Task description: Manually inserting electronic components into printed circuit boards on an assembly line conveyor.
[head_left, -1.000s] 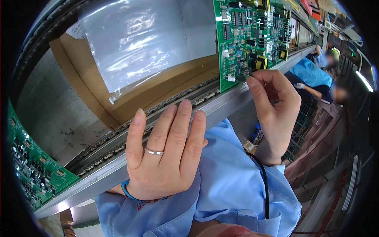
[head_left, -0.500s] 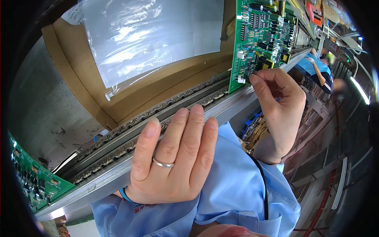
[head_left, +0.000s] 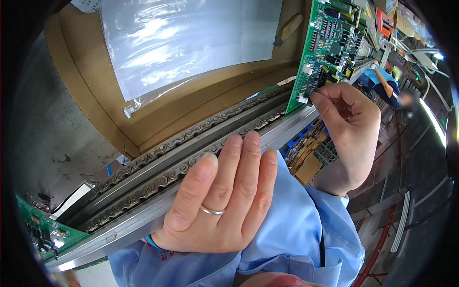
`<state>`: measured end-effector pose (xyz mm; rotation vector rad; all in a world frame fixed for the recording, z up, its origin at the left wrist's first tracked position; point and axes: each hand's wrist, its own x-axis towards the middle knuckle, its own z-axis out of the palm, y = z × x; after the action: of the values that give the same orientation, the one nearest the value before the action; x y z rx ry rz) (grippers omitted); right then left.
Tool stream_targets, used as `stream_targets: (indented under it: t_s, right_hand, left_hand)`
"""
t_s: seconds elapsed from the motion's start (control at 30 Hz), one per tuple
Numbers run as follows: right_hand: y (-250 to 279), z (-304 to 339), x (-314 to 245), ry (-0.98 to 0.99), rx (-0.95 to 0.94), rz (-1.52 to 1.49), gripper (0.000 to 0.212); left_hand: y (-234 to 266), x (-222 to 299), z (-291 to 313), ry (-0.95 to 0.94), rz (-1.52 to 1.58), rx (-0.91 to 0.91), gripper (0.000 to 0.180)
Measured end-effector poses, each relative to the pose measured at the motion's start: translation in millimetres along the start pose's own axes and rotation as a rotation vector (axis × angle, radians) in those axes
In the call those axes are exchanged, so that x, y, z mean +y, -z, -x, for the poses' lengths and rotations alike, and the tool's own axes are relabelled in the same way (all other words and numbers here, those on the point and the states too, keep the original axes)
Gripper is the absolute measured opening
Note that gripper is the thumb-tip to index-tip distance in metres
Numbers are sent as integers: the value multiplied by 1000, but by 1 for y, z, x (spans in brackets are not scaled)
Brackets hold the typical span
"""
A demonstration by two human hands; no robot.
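A green circuit board (head_left: pixel 308 57), crowded with chips, black parts and white connectors, lies on the conveyor chain (head_left: pixel 158 187) at the upper right. My right hand (head_left: pixel 354 126) is at its near edge, thumb and forefinger pinched together beside a white connector (head_left: pixel 302 99) and a small dark part. Whatever sits between those fingertips is hidden. My left hand (head_left: pixel 224 205), with a ring on one finger, is open and empty. Its fingers stretch out over the metal rail (head_left: pixel 110 237) and reach the near chain.
Beyond the chains is a cardboard box (head_left: pixel 76 71) with a clear plastic bag over white sheets (head_left: pixel 191 40). Another green circuit board (head_left: pixel 67 233) sits at the lower left. Blue bins with cardboard (head_left: pixel 306 153) stand below the rail. A person in blue (head_left: pixel 382 79) works at the far right.
The view has shifted, so the near board and both hands appear further right. My right hand keeps its pinch at the board's edge; my left hand stays open.
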<state>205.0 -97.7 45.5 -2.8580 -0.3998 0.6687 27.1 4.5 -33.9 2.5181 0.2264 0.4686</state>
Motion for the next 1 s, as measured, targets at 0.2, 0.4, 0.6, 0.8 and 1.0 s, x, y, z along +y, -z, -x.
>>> stream_targets:
  t_s: [0.2,0.4,0.6,0.8,1.0]
  right_hand:
    - [3,-2,-3,-25,-6,20,6]
    - [1,-5,-6,-6,-20,57,5]
    - [1,-3,-5,-36,-14,34,7]
    - [1,-5,-1,-93,-52,-146,5]
    - [0,-1,2,-83,-35,-182,6]
  left_hand:
    - [-1,-5,-3,-53,-11,39,10]
    - [0,-2,-2,-22,4,13,10]
    - [3,1,-2,21,37,-7,12]
    - [3,1,-2,27,48,-10,14]
    - [4,0,-1,12,30,-6,19]
